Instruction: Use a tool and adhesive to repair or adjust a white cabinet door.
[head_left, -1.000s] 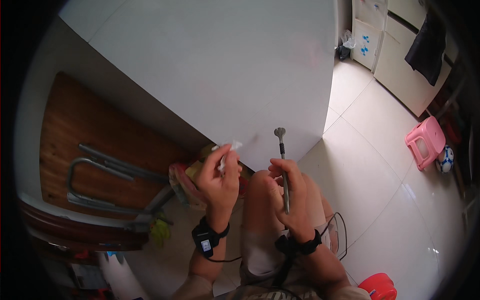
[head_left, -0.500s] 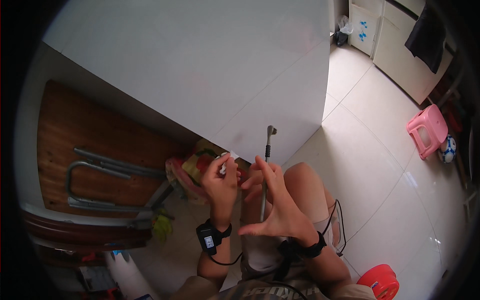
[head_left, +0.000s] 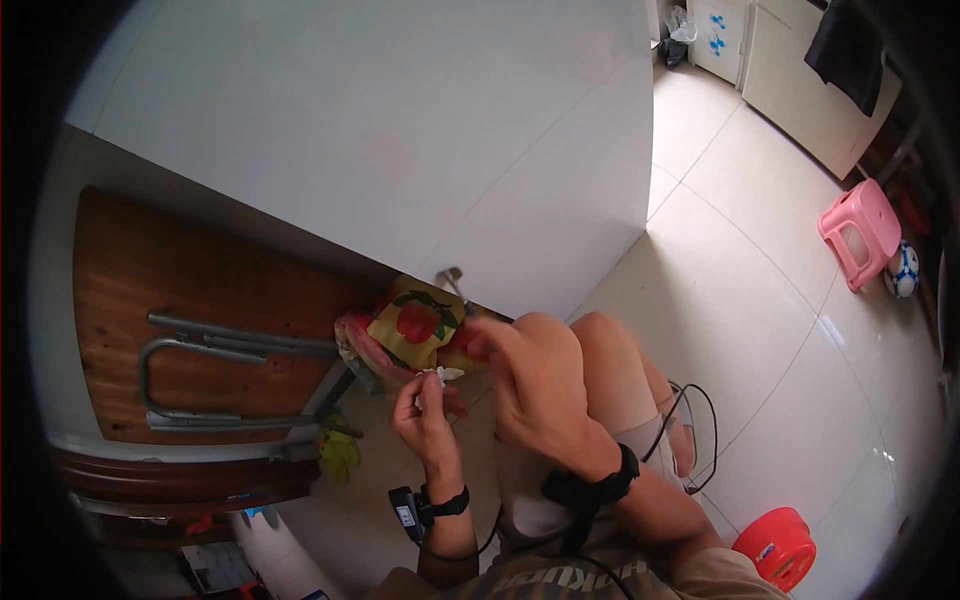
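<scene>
My left hand is low at the left of my knees, fingers closed in a pinch on a small crumpled white piece that looks like tissue. To its upper right, my right hand is closed around a thin metal rod with a short angled head. The rod tilts up and left toward the panel's lower edge, and its head is smeared by motion. My right palm and fingers hide most of the shaft. Black straps circle both wrists, and the left one carries a small box.
A large pale panel stands ahead. Beneath it lies a yellow bag with red fruit prints. On the left are a wooden board and grey metal tubes. A pink stool, a ball and a red bucket stand right.
The rod has swung from upright to tilting left, and my right hand has gone from spread to closed on it. My left hand has moved lower with the white piece.
</scene>
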